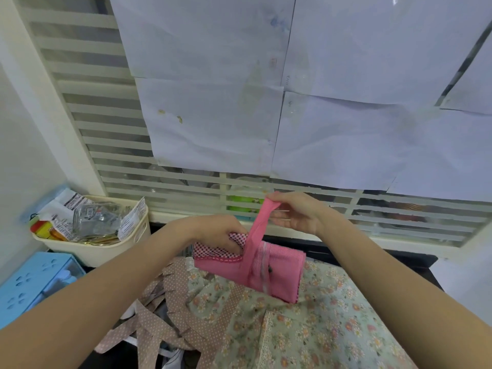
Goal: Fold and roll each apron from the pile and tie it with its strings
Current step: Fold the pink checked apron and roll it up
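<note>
Pink apron (266,270): rolled, left hand (218,233) gripping roll, right hand (292,211) fingers pinching its string (257,225) taut, knot not yet tied; floral apron (306,328) beneath unfolded.

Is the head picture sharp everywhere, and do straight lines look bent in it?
Head view: soft, even light; the window slats curve from wide-angle distortion; the pink apron roll is fairly clear, while the right hand holding the pink strap looks slightly blurred.
</note>
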The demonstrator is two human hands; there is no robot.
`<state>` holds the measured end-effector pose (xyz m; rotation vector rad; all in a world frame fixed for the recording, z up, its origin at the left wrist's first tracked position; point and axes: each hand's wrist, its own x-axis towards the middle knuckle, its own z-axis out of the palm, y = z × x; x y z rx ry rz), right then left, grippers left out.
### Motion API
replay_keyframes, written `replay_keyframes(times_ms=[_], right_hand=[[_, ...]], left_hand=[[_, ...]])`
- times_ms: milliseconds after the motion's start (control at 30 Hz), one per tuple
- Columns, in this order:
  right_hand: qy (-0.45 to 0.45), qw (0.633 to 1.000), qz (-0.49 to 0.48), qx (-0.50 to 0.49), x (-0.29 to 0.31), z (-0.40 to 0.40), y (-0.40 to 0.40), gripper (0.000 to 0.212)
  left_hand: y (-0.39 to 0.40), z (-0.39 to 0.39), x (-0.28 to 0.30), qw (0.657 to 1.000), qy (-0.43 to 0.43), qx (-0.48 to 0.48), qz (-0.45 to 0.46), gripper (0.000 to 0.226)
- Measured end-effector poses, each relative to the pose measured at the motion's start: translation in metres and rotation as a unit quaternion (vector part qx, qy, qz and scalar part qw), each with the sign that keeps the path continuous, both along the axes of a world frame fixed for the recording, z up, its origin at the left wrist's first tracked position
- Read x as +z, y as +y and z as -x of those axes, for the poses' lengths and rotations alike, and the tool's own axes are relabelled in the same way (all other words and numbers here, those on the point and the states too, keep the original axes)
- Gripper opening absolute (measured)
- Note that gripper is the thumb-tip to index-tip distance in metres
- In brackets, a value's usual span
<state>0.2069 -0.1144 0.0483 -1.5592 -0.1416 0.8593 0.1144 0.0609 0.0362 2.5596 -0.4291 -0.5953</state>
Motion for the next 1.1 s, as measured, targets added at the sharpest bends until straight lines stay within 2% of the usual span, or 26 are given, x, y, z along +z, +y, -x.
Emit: replay_keyframes(times_ms=[100,233,300,400,533,733,800,900,967,1033,1100], right_hand=[[0.109,0.993,-0.037,-0.024,-0.004,0.001,-0.005,0.028],[0.076,0.996,0.028,-0.025,-0.008,0.0,-0.013,0.022],[0.066,0.997,0.028,-0.021,-0.008,0.0,-0.016,0.02],[0.089,0.995,-0.027,-0.019,-0.005,0.0,-0.017,0.02],[0.145,0.986,-0.076,0.002,-0.001,-0.001,-0.02,0.031],[0.177,0.973,-0.144,0.008,-0.007,-0.004,-0.012,0.022],[0.184,0.968,-0.17,0.015,-0.008,-0.004,-0.009,0.021],[0.176,0.957,-0.231,0.005,-0.011,-0.009,-0.007,0.054],[0.169,0.944,-0.283,-0.009,-0.011,-0.009,-0.001,0.063],[0.161,0.926,-0.34,-0.026,-0.011,-0.007,0.005,0.075],[0.141,0.913,-0.382,-0.021,-0.009,-0.004,0.006,0.072]], left_hand=[[-0.002,0.001,0.004,0.994,0.056,0.009,0.097,0.016],[0.0,0.006,0.003,0.985,0.103,0.018,0.134,0.014],[0.003,0.008,0.0,0.982,0.119,0.028,0.143,0.018],[0.006,0.01,-0.004,0.965,0.148,0.059,0.208,0.017],[0.008,0.011,-0.005,0.935,0.158,0.106,0.299,0.019],[0.012,0.01,-0.009,0.9,0.172,0.154,0.369,0.022],[0.011,0.008,-0.011,0.899,0.173,0.156,0.372,0.018],[0.009,0.008,-0.012,0.891,0.163,0.165,0.39,0.019],[0.009,0.009,-0.011,0.864,0.159,0.175,0.444,0.017],[0.009,0.008,-0.01,0.822,0.148,0.196,0.514,0.018],[0.011,0.005,-0.011,0.792,0.134,0.225,0.551,0.02]])
